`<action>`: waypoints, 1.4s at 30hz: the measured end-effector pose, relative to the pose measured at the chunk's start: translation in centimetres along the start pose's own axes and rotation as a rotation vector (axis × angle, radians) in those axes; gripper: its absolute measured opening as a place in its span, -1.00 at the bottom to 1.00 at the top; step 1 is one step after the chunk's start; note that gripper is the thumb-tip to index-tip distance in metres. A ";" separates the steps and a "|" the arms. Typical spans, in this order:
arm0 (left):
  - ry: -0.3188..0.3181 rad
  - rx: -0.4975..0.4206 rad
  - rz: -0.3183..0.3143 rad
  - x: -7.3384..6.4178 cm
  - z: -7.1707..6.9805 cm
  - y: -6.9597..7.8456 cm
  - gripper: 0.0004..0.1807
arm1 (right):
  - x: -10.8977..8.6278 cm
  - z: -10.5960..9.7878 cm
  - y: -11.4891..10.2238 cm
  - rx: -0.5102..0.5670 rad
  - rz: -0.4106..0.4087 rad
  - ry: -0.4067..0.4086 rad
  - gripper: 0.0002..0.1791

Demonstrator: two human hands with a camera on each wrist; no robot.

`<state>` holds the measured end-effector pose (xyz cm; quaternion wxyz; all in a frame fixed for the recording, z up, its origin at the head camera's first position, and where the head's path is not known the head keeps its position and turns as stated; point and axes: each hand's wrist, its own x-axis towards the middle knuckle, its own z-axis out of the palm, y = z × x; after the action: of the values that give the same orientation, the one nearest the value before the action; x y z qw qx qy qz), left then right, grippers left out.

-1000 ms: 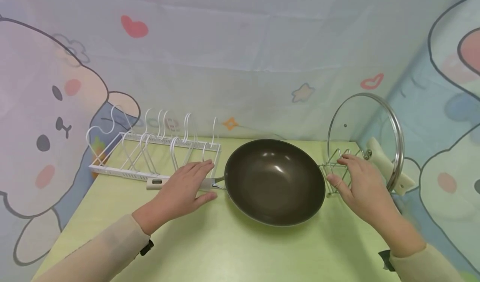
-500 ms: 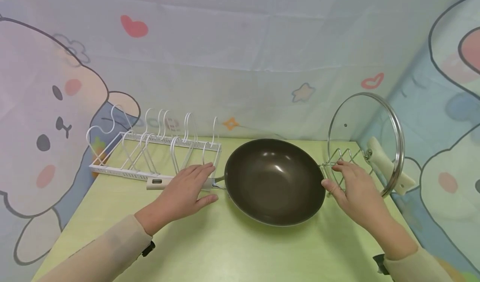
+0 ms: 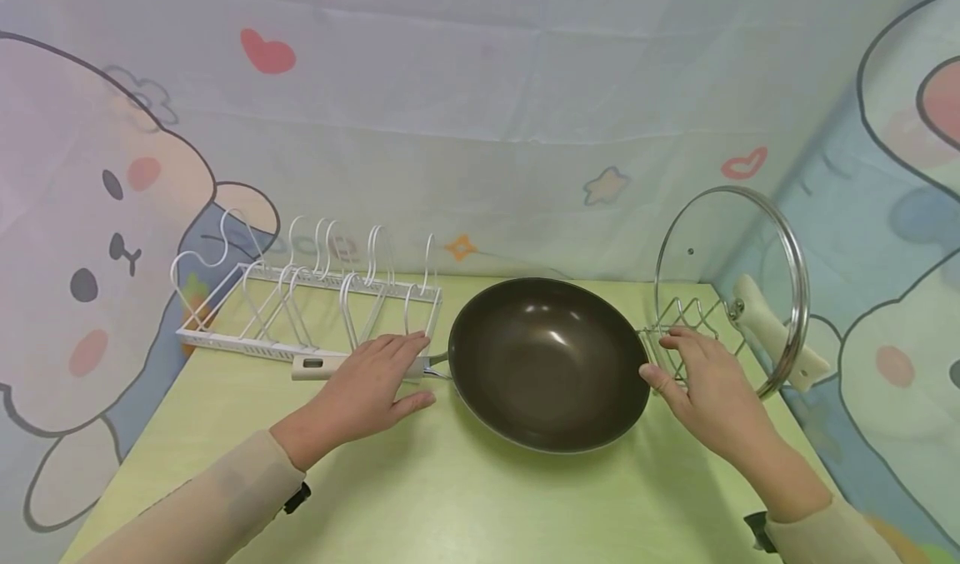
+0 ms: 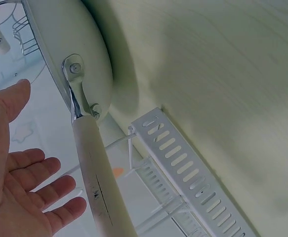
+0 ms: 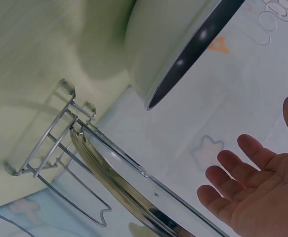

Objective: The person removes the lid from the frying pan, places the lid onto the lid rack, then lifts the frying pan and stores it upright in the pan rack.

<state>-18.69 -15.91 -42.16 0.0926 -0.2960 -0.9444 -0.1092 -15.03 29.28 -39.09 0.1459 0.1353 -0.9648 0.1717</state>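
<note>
A wok (image 3: pixel 547 381) with a dark brown inside and a pale outside sits on the table, its cream handle (image 3: pixel 311 368) pointing left. Above that handle hovers my left hand (image 3: pixel 367 389), fingers relaxed. The left wrist view shows a gap between this hand and the handle (image 4: pixel 102 177). On the other side, my right hand (image 3: pixel 712 389) is held beside the wok's right rim, fingers loosely bent and holding nothing. Behind it, a glass lid (image 3: pixel 797 281) with a steel rim and cream knob stands upright in a small wire rack (image 5: pixel 47 136). The right hand partly hides that rack.
A white rack (image 3: pixel 262 349) with several curved wire dividers stands at the back left, close to the wok's handle. Behind the light green table (image 3: pixel 480 506) hangs a cloth backdrop (image 3: pixel 480 89) printed with cartoon animals, and more of it hangs along the right side.
My right hand has come slightly left and nearer, from in front of the wire rack to the wok's right rim. The left hand has barely shifted. Wok, lid and racks stay put.
</note>
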 end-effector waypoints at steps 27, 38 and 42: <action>-0.057 0.009 0.007 -0.3 0.6 -0.3 -0.14 | 0.0 1.4 -1.3 0.028 0.025 -0.094 -0.36; -0.055 0.014 0.027 -0.3 0.9 -0.4 -0.16 | -0.4 2.1 -1.4 0.035 0.033 -0.113 -0.35; -0.059 0.012 0.021 -0.3 1.0 -0.5 -0.16 | -0.4 2.4 -1.6 0.045 0.047 -0.127 -0.33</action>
<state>-18.87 -16.19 -43.21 0.0676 -0.3084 -0.9442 -0.0939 -14.70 27.06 -40.96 0.0774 0.1266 -0.9709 0.1878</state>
